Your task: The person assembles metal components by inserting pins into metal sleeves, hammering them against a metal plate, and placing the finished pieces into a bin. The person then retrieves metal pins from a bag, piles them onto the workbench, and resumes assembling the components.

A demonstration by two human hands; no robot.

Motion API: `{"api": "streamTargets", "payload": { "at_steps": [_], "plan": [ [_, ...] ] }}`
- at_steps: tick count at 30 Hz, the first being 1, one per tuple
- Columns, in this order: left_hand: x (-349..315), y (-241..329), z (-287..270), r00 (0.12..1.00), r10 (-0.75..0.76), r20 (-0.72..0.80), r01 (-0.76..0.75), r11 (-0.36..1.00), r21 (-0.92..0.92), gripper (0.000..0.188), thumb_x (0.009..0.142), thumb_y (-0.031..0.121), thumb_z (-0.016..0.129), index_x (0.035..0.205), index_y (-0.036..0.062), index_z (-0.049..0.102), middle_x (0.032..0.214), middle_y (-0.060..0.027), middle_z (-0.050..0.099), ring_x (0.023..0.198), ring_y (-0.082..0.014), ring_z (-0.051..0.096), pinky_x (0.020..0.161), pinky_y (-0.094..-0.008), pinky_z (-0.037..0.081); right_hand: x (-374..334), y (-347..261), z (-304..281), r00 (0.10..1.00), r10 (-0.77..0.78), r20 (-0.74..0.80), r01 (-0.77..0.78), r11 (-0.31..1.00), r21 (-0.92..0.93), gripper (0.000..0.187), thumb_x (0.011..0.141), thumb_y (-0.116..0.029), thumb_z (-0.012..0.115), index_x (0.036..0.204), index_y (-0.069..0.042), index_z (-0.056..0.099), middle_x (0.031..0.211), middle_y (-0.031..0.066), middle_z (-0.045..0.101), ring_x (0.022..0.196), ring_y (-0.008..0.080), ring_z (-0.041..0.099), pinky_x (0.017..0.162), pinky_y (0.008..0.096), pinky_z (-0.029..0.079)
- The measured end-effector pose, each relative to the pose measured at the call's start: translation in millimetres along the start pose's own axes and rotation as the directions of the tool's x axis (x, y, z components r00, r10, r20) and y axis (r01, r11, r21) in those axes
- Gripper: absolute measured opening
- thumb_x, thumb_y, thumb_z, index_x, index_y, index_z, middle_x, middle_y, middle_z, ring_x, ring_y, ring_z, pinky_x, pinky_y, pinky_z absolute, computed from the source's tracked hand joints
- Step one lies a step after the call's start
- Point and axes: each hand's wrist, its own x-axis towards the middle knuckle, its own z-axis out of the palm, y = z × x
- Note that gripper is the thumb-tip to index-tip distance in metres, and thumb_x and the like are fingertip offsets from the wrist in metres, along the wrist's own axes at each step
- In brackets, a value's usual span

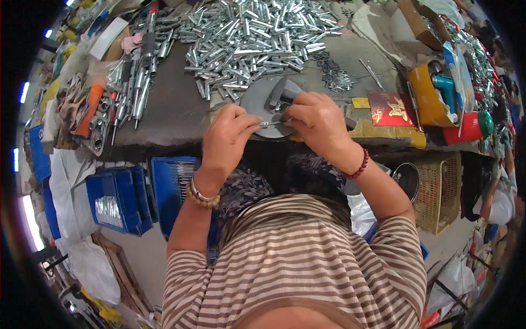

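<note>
Over a round grey metal plate (253, 98) at the bench's near edge, both hands meet at a small, slim metal rod (272, 124). My left hand (231, 131) pinches its left end between thumb and fingertips. The fingers of my right hand (322, 122) are closed at the other end, which they partly cover. A hammer (278, 93) has its dark head above the plate; its handle runs beneath my right hand, and I cannot tell whether the palm grips it. Beyond the plate lies a large heap of shiny metal tubes (252, 44).
Small dark metal pins (335, 74) lie right of the heap, near a red card (391, 108). A yellow box (430, 93) and red-green container (468, 128) stand further right. Tools (143, 71) crowd the left. Below are blue trays (118, 200) and a plastic basket (438, 192).
</note>
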Motion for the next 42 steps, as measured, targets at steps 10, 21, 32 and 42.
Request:
{"api": "streamTargets", "payload": {
  "at_steps": [10,21,32,42],
  "plan": [
    [-6.2,5.8,1.4,0.999,-0.018,-0.051,0.019,1.0,0.009,0.018,0.079,0.004,0.078,0.096,0.008,0.074,0.094,-0.0069,0.061,0.088,-0.028,0.063,0.074,-0.0401,0.051,-3.0,44.1,-44.1,0.954,0.219,-0.205,-0.274,0.913,-0.303,0.018,0.076,-0.014,0.078,0.09,-0.007,0.069,0.092,0.009,0.062,0.094,0.031,0.063,0.08,0.0432,0.053],
    [-7.5,1.2,5.1,0.993,0.047,-0.108,-0.046,0.999,0.015,0.019,0.082,0.0,0.075,0.1,0.006,0.075,0.091,-0.008,0.06,0.082,-0.025,0.062,0.071,-0.0357,0.051,10.0,57.8,-34.9,0.976,0.207,-0.066,-0.214,0.868,-0.447,0.016,0.077,-0.017,0.075,0.087,-0.007,0.068,0.093,0.0091,0.063,0.095,0.031,0.064,0.082,0.0443,0.053],
    [-12.6,-1.9,7.8,0.987,0.068,-0.146,-0.062,0.997,0.046,0.019,0.081,0.004,0.077,0.1,0.0093,0.074,0.093,-0.0076,0.06,0.082,-0.027,0.063,0.07,-0.0376,0.051,17.4,40.2,-30.1,0.972,0.206,-0.115,-0.236,0.854,-0.463,0.014,0.079,-0.016,0.074,0.085,-0.005,0.066,0.091,0.011,0.063,0.092,0.033,0.065,0.078,0.0445,0.053],
    [-11.8,-1.3,7.4,0.984,0.082,-0.155,-0.071,0.994,0.079,0.018,0.082,0.006,0.077,0.099,0.0102,0.074,0.091,-0.0069,0.059,0.083,-0.0263,0.062,0.07,-0.0379,0.051,10.2,-27.2,12.0,0.996,0.052,-0.078,-0.04,0.988,0.151,0.014,0.074,-0.011,0.077,0.084,-0.005,0.069,0.088,0.0077,0.061,0.088,0.0296,0.059,0.081,0.041,0.042]
  ]
}}
